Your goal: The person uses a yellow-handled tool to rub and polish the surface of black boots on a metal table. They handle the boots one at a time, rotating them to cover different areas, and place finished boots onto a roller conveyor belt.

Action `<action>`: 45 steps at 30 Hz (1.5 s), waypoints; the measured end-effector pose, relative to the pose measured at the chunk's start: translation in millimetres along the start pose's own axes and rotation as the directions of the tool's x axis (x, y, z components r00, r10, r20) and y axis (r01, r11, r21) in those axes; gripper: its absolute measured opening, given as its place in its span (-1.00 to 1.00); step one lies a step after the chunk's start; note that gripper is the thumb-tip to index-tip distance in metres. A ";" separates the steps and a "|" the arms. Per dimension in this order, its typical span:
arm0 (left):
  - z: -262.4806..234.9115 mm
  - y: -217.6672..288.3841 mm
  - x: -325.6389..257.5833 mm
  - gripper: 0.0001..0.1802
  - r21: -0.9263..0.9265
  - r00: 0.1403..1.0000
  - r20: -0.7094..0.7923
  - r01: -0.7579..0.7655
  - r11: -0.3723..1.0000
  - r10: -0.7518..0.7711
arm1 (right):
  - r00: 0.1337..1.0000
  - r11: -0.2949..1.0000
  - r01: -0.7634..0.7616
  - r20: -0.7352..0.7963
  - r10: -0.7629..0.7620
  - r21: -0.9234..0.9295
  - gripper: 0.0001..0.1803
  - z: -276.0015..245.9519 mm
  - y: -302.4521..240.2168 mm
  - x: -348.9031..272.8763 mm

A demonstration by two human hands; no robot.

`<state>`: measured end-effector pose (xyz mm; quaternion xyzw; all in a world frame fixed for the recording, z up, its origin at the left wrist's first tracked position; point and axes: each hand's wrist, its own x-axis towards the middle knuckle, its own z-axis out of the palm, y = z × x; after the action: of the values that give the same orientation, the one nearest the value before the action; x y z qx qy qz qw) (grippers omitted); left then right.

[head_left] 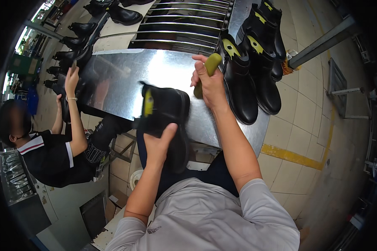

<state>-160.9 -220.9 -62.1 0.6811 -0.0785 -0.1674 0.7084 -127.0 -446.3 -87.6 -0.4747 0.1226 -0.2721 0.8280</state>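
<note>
While my left hand [158,144] grips the black boot [165,113] over the lap, right hand [209,83] closed on a yellow-green brush [207,69] just above; finished boots [255,71] right of it; this one unfinished, I judge.

Left hand [159,144] cupped low (thumb up), right hand [208,83] fisted.
</note>
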 end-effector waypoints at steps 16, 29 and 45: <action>10.8 0.7 -3.7 -0.70 -0.291 0.989 -0.143 -0.009 0.957 -0.034 | 0.996 0.970 0.088 -0.032 -0.083 0.227 -0.75 71.1 3.3 4.5; 13.4 -4.8 -1.1 -0.73 -0.332 0.979 -0.187 0.010 0.943 -0.076 | 0.959 0.950 0.271 0.043 -0.281 0.154 -0.85 65.6 15.1 -30.6; 7.6 -21.0 2.3 -0.90 -0.445 0.975 -0.211 -0.028 0.895 -0.074 | 0.941 0.951 0.256 0.180 -0.286 0.172 -0.74 42.9 2.5 -88.2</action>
<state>-164.1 -229.1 -82.7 0.5163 0.0497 -0.1118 0.8476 -178.9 -364.5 -72.4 -0.4503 -0.0491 -0.3422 0.8232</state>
